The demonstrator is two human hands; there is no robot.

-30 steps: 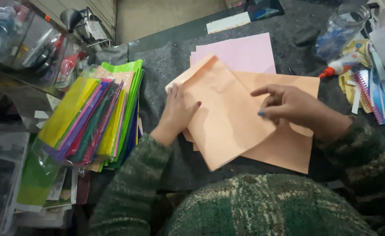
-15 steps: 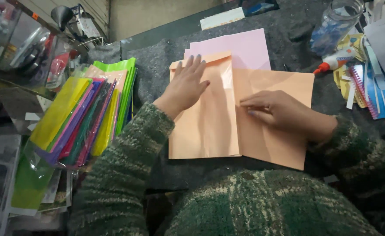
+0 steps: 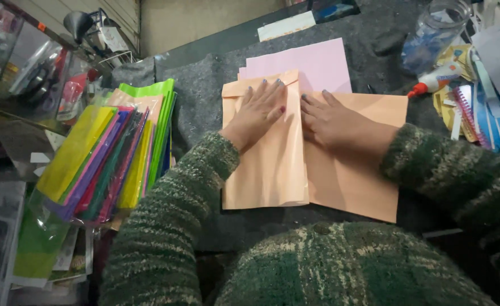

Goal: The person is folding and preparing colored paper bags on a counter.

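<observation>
Table (image 3: 204, 107) has a grey felt cover on it. Folded peach sheet (image 3: 272, 175) sits in the middle, partly over a pink sheet (image 3: 318, 62) on the far side. Stack of bagged coloured paper (image 3: 108, 158) on the left, glue bottle (image 3: 437, 82) and clear jar (image 3: 431, 31) far right.

- The folded paper sheet (image 3: 272, 164) is pale orange, like peach.
- The sheet (image 3: 318, 62) under it, toward the far edge of the worktop, is light pink.
- The worktop cover (image 3: 204, 96) is dark grey felt.
- The paper stack (image 3: 108, 153) at the left edge shows yellow, purple, pink and bright green.
- The sleeves (image 3: 165, 226) are green with cream flecks.
- The glue bottle (image 3: 437, 82) is white with a red tip.
</observation>
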